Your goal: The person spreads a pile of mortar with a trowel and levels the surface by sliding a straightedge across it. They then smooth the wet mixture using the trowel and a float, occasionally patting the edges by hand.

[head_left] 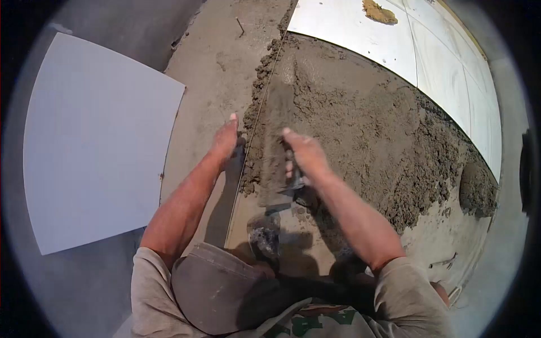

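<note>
A flat trowel (277, 141), smeared with mortar and slightly blurred, lies along the left edge of the wet mortar bed (360, 129). My right hand (307, 155) is wrapped round its handle, thumb pointing forward. Just left of the mortar's crumbly edge is my left hand (226, 137), beside a taut string (260, 110). Its thumb or a finger points forward; the other fingers are hidden in shadow, so I cannot tell whether it holds anything.
White tiles (439, 62) are laid beyond the mortar, one with a brown lump (379, 12) on it. A large loose tile (101, 146) lies at the left. A mortar heap (478, 188) stands at the right, with a small metal piece (443, 262) nearer me.
</note>
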The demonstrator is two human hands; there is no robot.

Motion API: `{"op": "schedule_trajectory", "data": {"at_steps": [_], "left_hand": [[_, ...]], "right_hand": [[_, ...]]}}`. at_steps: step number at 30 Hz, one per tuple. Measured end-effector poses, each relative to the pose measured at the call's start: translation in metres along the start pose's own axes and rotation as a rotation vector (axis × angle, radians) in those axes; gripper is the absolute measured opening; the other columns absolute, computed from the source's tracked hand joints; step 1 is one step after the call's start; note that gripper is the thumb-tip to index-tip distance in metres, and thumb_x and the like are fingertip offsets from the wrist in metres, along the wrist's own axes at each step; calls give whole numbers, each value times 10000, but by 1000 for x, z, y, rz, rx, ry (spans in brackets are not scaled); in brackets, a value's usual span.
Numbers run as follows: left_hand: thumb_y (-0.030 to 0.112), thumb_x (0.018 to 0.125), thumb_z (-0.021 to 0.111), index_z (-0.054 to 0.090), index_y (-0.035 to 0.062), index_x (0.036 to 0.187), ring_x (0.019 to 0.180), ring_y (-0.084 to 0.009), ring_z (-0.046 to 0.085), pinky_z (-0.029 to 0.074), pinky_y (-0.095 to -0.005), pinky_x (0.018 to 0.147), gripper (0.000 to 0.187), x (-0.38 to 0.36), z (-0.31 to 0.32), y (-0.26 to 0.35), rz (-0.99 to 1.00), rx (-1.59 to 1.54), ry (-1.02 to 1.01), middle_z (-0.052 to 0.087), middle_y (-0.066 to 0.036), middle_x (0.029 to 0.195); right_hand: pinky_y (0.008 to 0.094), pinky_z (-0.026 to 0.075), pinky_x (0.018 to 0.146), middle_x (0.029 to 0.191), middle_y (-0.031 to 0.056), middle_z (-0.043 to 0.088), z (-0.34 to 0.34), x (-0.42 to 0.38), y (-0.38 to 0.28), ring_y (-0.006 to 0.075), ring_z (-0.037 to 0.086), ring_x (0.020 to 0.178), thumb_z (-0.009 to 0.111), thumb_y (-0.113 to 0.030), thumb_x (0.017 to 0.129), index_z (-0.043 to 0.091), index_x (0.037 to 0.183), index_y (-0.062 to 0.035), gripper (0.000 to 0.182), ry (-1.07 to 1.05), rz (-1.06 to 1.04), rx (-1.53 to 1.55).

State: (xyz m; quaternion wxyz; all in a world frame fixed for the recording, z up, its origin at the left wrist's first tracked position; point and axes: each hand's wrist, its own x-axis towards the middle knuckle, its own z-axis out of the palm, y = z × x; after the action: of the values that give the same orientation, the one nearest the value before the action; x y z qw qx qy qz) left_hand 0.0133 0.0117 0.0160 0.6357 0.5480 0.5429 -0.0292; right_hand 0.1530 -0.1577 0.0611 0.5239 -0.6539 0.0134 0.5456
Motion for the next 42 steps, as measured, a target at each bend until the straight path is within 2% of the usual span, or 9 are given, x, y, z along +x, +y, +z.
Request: {"op": "schedule_trajectory", "data": {"at_steps": [3, 5, 9, 14, 19, 28, 34, 38, 42], "left_hand": [[654, 930, 335, 347, 67, 1439, 1271, -316, 452, 315, -550, 1010, 777, 15, -6, -16, -19, 44, 17, 432, -184, 1413], [654, 928, 338, 351, 74, 1437, 1264, -313, 455, 315, -545, 1012, 772, 13, -3, -7, -34, 66, 25, 441, -178, 1405], [650, 923, 354, 382, 98, 1422, 1221, -301, 480, 331, -524, 998, 744, 1, 5, 0, -12, 81, 8, 476, -158, 1368], [642, 926, 345, 396, 102, 1414, 1206, -290, 492, 352, -490, 975, 730, 28, 2, -26, 90, 222, 35, 503, -147, 1339], [629, 932, 336, 397, 81, 1410, 1190, -269, 508, 371, -451, 927, 729, -12, 14, 6, -50, 141, 78, 532, -137, 1305], [637, 929, 347, 375, 52, 1421, 1184, -270, 509, 367, -471, 944, 765, 20, 2, -18, 111, 230, 103, 519, -157, 1307], [631, 940, 331, 368, 66, 1430, 1239, -282, 475, 360, -498, 953, 749, 14, -6, -15, -39, 240, 79, 464, -162, 1393], [641, 942, 310, 354, 78, 1439, 1292, -293, 439, 347, -528, 976, 753, 13, -6, -16, -49, 193, 30, 424, -164, 1440], [659, 939, 295, 347, 79, 1441, 1293, -308, 433, 324, -549, 1016, 768, 2, 10, 8, -76, 8, 50, 429, -162, 1434]], "right_hand": [[339, 512, 490, 751, 119, 586, -54, -17, -38, 175, 591, 562, 604, -413, 903, 529, 922, 33, 452, 23, -33, -212], [414, 539, 652, 773, 159, 614, -92, -7, -42, 255, 642, 721, 590, -454, 890, 547, 977, 31, 494, 108, -273, -1031], [484, 517, 727, 860, 240, 645, -109, -29, -24, 371, 651, 826, 580, -445, 879, 546, 987, 16, 475, -75, -374, -1526], [464, 530, 663, 802, 194, 654, -83, -11, 7, 385, 652, 739, 582, -379, 890, 527, 931, -8, 377, -95, -669, -1620], [435, 549, 633, 793, 184, 653, -83, 39, -31, 349, 668, 743, 575, -338, 905, 526, 940, -16, 328, 16, -789, -1627], [451, 546, 760, 891, 193, 678, -89, 99, -112, 351, 670, 877, 557, -321, 916, 552, 1021, -7, 331, 164, -609, -1660], [448, 533, 819, 942, 219, 676, -92, 121, -129, 346, 665, 929, 526, -350, 930, 621, 989, 16, 383, 260, -542, -1588], [446, 523, 834, 933, 209, 672, -101, 137, -137, 315, 654, 873, 536, -409, 922, 627, 1017, 27, 455, 51, -261, -1474], [441, 520, 849, 900, 208, 645, -103, 111, -117, 325, 634, 910, 547, -417, 912, 633, 977, 33, 463, -139, -339, -1443]]}}
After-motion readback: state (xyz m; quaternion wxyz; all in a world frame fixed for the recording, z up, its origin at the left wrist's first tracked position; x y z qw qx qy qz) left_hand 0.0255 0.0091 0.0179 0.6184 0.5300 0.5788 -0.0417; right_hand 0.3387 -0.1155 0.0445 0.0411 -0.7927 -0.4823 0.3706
